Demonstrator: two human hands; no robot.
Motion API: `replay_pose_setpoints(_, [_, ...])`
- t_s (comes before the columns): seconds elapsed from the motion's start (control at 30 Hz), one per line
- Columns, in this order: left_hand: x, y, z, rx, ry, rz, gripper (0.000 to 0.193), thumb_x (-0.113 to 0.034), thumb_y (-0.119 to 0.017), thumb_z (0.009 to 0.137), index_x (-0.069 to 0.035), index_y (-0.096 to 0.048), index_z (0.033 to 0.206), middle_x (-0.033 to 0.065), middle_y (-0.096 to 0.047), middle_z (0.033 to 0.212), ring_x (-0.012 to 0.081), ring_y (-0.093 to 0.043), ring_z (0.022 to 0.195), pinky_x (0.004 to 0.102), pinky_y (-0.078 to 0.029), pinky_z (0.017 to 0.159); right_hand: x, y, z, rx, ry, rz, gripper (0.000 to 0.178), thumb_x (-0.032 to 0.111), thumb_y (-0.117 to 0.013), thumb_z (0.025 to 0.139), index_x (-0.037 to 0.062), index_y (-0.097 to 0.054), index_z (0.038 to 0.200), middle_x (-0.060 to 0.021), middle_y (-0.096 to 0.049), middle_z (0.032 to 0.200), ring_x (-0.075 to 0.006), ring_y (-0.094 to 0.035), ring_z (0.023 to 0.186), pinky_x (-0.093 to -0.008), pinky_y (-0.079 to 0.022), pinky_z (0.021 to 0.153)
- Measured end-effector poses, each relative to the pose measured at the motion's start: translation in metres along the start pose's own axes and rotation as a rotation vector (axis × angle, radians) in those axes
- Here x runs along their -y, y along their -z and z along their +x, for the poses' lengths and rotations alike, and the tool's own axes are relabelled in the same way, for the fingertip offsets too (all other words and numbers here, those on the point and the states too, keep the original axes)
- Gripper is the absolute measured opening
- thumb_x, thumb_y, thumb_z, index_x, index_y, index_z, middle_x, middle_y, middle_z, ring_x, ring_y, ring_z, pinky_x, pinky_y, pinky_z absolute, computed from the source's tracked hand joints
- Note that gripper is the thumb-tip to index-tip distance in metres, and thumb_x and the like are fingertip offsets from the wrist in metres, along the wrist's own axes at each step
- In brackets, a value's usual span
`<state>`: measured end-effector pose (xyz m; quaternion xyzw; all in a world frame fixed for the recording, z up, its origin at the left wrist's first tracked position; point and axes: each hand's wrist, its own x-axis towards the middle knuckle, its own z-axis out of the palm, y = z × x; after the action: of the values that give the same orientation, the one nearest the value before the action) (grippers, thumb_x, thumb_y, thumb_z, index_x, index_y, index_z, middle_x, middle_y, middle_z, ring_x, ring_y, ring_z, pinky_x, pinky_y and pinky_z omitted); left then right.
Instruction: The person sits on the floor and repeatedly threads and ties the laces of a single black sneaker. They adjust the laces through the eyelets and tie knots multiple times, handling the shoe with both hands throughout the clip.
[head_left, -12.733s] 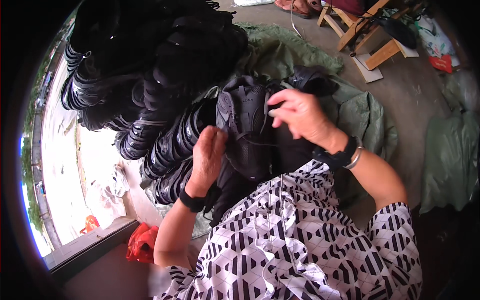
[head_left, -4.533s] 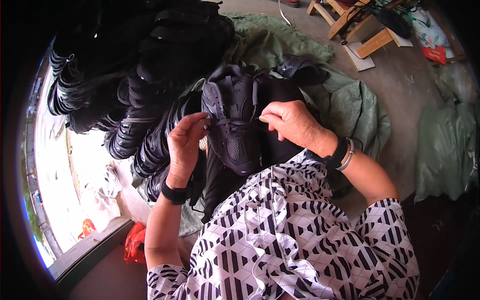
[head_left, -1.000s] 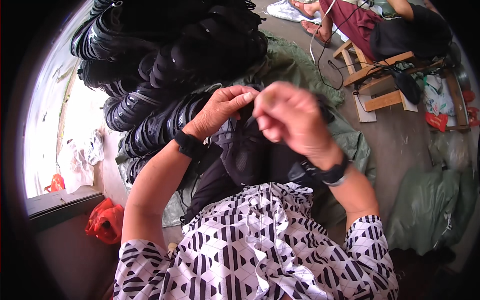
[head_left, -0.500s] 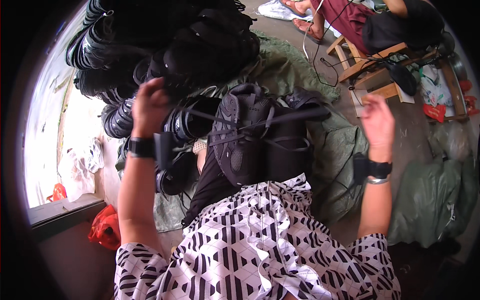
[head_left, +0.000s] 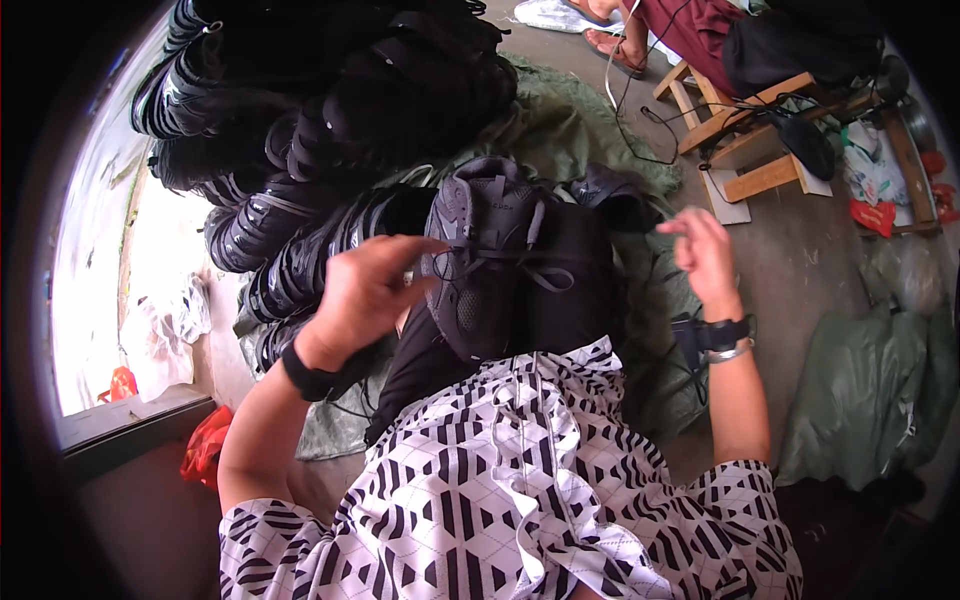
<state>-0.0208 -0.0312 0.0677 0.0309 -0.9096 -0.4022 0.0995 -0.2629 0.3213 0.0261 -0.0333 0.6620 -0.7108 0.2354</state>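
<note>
A dark grey lace-up shoe (head_left: 465, 310) rests on my lap, its toe toward me and its opening away from me. My left hand (head_left: 370, 295) is at the shoe's left side, thumb and forefinger apart, with the fingertips by the laces. The black shoelace (head_left: 550, 277) crosses the shoe and forms a loop on its right side. Off to the right, my right hand (head_left: 706, 258) is raised apart from the shoe with its fingers curled. Whether a lace end is between those fingers is too small to tell.
Stacks of black shoes (head_left: 300, 120) stand at the far left. Another dark shoe (head_left: 615, 195) lies beyond my knees on a green sheet (head_left: 570, 110). At the upper right are a wooden stool (head_left: 745, 130), cables and a seated person's leg (head_left: 690, 35). A red bag (head_left: 207, 445) lies at left.
The lace stretched between both hands is no longer taut. My left hand has come down and right to the shoe; my right hand has moved left and slightly down. A lace loop now shows.
</note>
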Motion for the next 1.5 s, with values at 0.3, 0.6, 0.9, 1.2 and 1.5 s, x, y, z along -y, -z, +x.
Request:
replay_pose_setpoints(0.3, [0.003,-0.035,0.030,-0.028,-0.272,0.327,0.017,-0.020,-0.078,0.071,-0.011,-0.070,0.084,0.0045,-0.062,0.070,0.0228,-0.061,0.069,0.0338,-0.049,0.063,-0.009,-0.137,-0.010,0.533,0.150,-0.567,0.020,0.020,-0.054,0.096,0.0031,-0.060,0.087,-0.0023,-0.063,0.074,-0.0059,-0.053,0.047,-0.0225,-0.040,0.042])
replay_pose_setpoints(0.6, [0.045,-0.044,0.033,0.155,0.131,-0.492,0.016,-0.011,-0.074,0.081,-0.004,-0.060,0.081,-0.0041,-0.056,0.078,0.0046,-0.051,0.073,0.0232,-0.044,0.067,-0.027,-0.046,0.021,0.171,-0.328,0.146,0.016,0.018,-0.072,0.086,0.0112,-0.061,0.096,0.0103,-0.045,0.066,0.0019,-0.037,0.047,-0.0159,-0.022,0.037])
replay_pose_setpoints(0.9, [0.053,-0.051,0.003,-0.006,0.276,-0.260,0.021,-0.014,-0.069,0.086,-0.001,-0.053,0.091,0.0011,-0.052,0.078,0.0102,-0.050,0.074,0.0262,-0.044,0.069,-0.038,-0.053,0.003,-0.076,0.580,-0.954,0.017,0.017,-0.064,0.090,0.0019,-0.069,0.085,-0.0056,-0.064,0.070,-0.0107,-0.059,0.057,-0.0292,-0.048,0.052])
replay_pose_setpoints(1.2, [0.050,-0.042,0.017,-0.065,0.234,-0.705,0.015,-0.006,-0.057,0.091,-0.003,-0.053,0.106,-0.0015,-0.050,0.073,0.0097,-0.053,0.066,0.0243,-0.045,0.064,-0.025,-0.169,-0.037,0.525,0.580,-0.965,0.016,0.012,-0.072,0.080,0.0038,-0.064,0.092,-0.0125,-0.067,0.077,-0.0268,-0.067,0.070,-0.0332,-0.051,0.061])
replay_pose_setpoints(1.5, [0.119,0.073,0.030,-0.542,0.321,-1.325,0.021,-0.014,-0.051,0.097,-0.008,-0.057,0.117,-0.0085,-0.034,0.061,0.0039,-0.029,0.050,0.0198,-0.027,0.050,-0.011,-0.125,-0.032,0.604,-0.046,-0.532,0.013,0.013,-0.069,0.087,0.0006,-0.068,0.090,0.0006,-0.063,0.071,-0.0013,-0.051,0.059,-0.0189,-0.043,0.051])
